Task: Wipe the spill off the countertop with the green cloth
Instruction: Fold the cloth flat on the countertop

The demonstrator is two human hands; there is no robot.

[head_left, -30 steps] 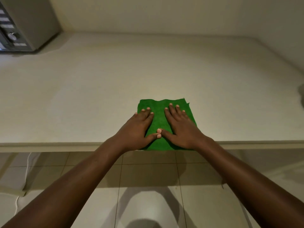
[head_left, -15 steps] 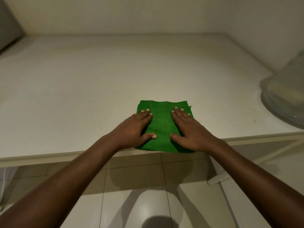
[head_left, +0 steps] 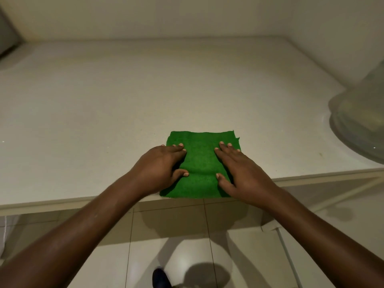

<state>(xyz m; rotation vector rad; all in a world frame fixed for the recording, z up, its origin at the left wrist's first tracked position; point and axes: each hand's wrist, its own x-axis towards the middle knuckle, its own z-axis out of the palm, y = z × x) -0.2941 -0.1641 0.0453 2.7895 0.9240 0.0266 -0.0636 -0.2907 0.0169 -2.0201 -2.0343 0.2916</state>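
A green cloth [head_left: 200, 161] lies flat and folded square on the pale countertop [head_left: 124, 104], its near edge at the counter's front edge. My left hand [head_left: 160, 167] rests palm down on the cloth's left side, fingers spread. My right hand [head_left: 239, 169] presses flat on the cloth's right side, fingers apart. A strip of bare cloth shows between the two hands. Neither hand grips the cloth. No spill can be made out on the counter; a few faint specks lie left of the cloth.
A large translucent rounded container [head_left: 361, 121] stands on the counter at the right edge. A dark appliance corner [head_left: 6, 40] shows at the far left. Walls close the counter at the back and right. Tiled floor [head_left: 176, 246] lies below the counter edge.
My hands have spread apart on the cloth, thumbs no longer touching. The view has swung to the right, so the left appliance is nearly out of frame and the right container has appeared.
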